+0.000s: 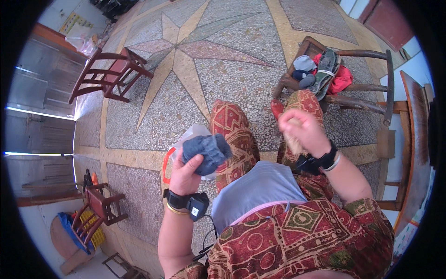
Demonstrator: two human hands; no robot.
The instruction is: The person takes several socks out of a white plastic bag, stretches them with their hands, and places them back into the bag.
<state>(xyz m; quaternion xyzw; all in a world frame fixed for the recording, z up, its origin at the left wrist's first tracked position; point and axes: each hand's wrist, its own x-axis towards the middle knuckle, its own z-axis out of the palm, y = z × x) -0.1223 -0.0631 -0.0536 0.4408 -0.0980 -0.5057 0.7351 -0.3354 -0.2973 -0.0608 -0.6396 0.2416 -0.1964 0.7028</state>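
Note:
My left hand (186,176) grips a bunched blue-grey knitted piece (203,153), soft and rounded with an opening toward the right; its exact kind is unclear. The hand is raised in front of my left knee. Level with it, over my right knee, my right hand (304,132) is closed, fingers drawn together and slightly blurred. Something tan shows under its fingers, but I cannot make out what it is. The two hands are well apart. Behind the knitted piece is a whitish plastic bag (195,132) with an orange-red edge. A pale blue-grey apron (260,186) covers my lap.
Just beyond my right knee, a wooden chair (362,87) carries a heap of grey, dark blue, green and red cloth items (325,74). Two small red-brown chairs stand left, one farther (118,74), one nearer (100,209). A wooden board (416,139) leans at the right.

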